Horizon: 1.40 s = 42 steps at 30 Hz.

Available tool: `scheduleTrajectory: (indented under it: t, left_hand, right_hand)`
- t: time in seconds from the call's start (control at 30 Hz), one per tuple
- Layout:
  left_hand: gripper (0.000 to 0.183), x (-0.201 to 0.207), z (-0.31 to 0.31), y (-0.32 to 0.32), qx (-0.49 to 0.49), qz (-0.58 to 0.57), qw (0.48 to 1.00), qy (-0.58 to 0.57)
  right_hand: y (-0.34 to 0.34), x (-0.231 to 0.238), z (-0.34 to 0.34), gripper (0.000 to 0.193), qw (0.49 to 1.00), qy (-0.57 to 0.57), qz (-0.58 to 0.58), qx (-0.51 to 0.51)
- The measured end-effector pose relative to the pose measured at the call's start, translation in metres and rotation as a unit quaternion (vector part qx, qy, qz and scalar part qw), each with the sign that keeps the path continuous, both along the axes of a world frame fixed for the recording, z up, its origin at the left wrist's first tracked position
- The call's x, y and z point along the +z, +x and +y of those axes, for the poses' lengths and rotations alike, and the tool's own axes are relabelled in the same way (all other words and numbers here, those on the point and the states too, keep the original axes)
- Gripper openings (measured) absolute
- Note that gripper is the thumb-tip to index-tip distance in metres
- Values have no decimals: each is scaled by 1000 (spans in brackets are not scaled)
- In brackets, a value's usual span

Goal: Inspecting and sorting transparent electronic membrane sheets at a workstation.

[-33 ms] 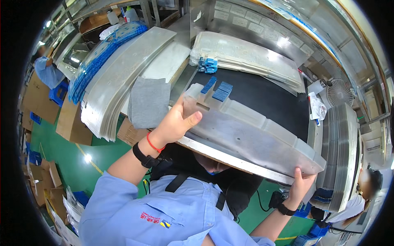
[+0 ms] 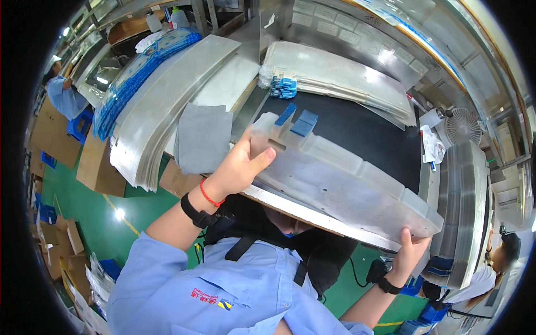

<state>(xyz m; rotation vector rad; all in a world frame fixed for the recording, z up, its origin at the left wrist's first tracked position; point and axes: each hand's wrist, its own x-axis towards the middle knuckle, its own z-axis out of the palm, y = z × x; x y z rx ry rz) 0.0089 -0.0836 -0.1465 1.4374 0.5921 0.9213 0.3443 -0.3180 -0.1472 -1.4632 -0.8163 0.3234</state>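
I hold a stack of long, thin grey metal plates [image 2: 335, 181] tilted over the front of the workbench. It has small holes, a slot near the left end and two bundles of blue tabs [image 2: 304, 123] along the far edge. My left hand [image 2: 240, 162] grips the left end, thumb on the near face and fingers hidden behind. At the lower right corner, my right hand [image 2: 412, 251] clasps the other end with a fingertip on the face. A black mat [image 2: 357, 120] lies beyond the stack.
More pale plates [image 2: 335, 70] with blue tabs lie at the mat's back. Left are stacked sheets [image 2: 173, 95], a grey cloth [image 2: 204, 137] and blue-edged bags [image 2: 139, 78]. Upright plates [image 2: 466, 206], a fan [image 2: 463, 125] and a bottle [image 2: 431, 117] stand right. Co-workers are at both sides.
The blue-tabbed left end of the plate stack has shifted very slightly to the right. Both hands keep their hold.
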Motion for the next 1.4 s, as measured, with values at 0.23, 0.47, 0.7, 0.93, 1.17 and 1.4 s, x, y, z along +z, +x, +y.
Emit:
scheduleTrajectory:
  t: [0.23,0.47,0.7,0.93,1.17,1.4]
  left_hand:
    - [45,0,-17,18,41,-28,996,-77]
    - [69,9,-59,6,16,-39,998,-41]
    - [35,-16,-74,-20,50,-106,993,-1]
    - [66,-35,-70,-45,-234,63,912,-332]
    - [55,-33,-74,-32,-239,61,894,-375]
    - [31,-22,-82,-28,-189,111,927,-304]
  right_hand:
    - [-11,37,14,64,987,-72,-110,-89]
    - [19,60,6,53,986,-143,-43,-76]
    - [34,44,-9,41,978,-134,-58,-149]
    - [-11,17,-21,29,965,-12,-186,-186]
    - [-109,7,1,18,957,61,-92,270]
    - [-157,-32,22,29,879,-198,174,397]
